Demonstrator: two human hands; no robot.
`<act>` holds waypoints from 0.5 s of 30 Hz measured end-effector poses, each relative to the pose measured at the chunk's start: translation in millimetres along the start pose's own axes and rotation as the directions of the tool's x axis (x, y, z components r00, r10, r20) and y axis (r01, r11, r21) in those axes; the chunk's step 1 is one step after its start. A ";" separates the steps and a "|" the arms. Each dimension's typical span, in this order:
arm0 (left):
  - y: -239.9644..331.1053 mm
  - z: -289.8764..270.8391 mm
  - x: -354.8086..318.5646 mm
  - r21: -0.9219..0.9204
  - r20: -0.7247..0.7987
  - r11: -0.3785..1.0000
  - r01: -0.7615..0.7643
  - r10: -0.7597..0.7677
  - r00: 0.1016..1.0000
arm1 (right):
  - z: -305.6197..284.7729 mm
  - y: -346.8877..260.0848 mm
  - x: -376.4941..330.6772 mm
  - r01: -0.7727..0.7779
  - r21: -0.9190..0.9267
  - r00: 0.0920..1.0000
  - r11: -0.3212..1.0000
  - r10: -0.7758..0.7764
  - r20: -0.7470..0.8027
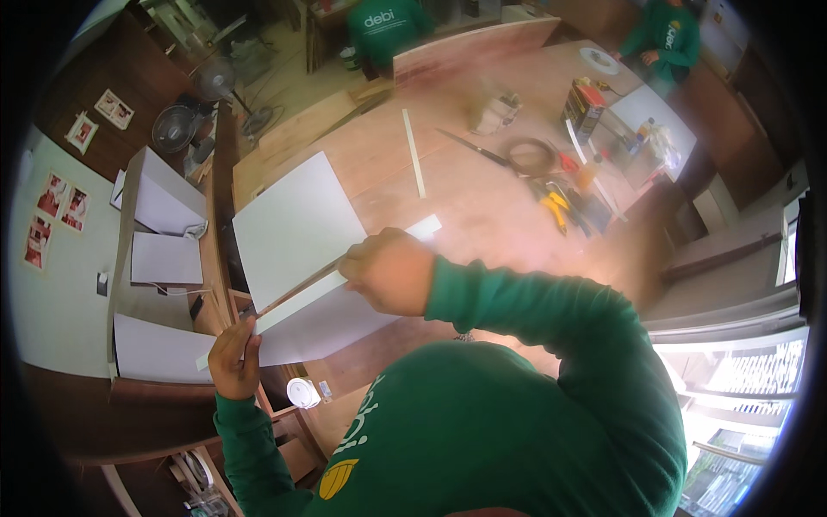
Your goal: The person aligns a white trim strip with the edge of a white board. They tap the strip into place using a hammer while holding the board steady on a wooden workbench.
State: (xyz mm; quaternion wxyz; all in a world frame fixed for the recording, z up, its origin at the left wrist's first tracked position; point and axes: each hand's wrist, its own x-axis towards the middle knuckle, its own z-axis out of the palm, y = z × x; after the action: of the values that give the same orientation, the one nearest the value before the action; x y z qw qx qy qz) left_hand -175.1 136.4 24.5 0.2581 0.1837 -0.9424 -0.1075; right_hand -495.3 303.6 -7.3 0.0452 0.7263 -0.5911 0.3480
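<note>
A long white strip [301, 300] runs along the edge of a white panel [332, 326] that stands on its side in front of me. A thin brown line shows along the strip's far side. My left hand [235, 358] pinches the strip close to its left end, thumb and fingers at the panel's corner. Farther right, my right hand [389, 271] has its fingers closed over the strip and edge, and the strip's free end sticks out past it. Its fingertips are partly hidden. Just beyond lies another white panel [297, 220], flat on the wooden worktable [465, 207].
On the table are a loose white strip [413, 153], a brown coil [530, 157], a long-bladed tool [472, 146], yellow-handled pliers [554, 211] and a box [583, 110]. Two people in green [388, 30] [672, 43] are at the far side. Fans [175, 127] stand at left.
</note>
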 end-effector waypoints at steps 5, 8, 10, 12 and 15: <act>-1.3 0.8 -6.5 0.029 -0.016 0.999 -0.036 0.037 0.999 | -0.9 -2.6 -1.7 0.015 0.027 0.999 1.000 -0.015 -0.030; 3.1 3.0 -5.0 0.048 -0.031 0.997 -0.061 0.063 0.998 | -1.0 -3.5 -3.1 0.012 0.024 0.999 1.000 -0.011 -0.046; 3.1 2.4 -6.4 0.053 -0.032 0.996 -0.068 0.070 0.997 | -1.6 -4.6 -3.9 0.004 0.024 0.999 1.000 -0.003 -0.045; 0.5 2.5 -10.9 0.050 -0.025 0.997 -0.065 0.066 0.997 | -1.9 -6.7 -4.5 -0.007 0.028 0.999 1.000 0.008 -0.038; -0.6 4.4 -13.4 0.077 -0.040 0.993 -0.095 0.098 0.994 | -0.5 -10.0 -6.3 -0.025 0.003 0.999 1.000 0.025 -0.037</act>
State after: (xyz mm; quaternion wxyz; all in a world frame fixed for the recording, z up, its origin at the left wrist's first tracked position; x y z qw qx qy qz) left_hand -166.5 141.6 14.6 0.2766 0.1497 -0.9476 -0.0556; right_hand -487.0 311.9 -7.0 0.0506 0.7124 -0.5987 0.3627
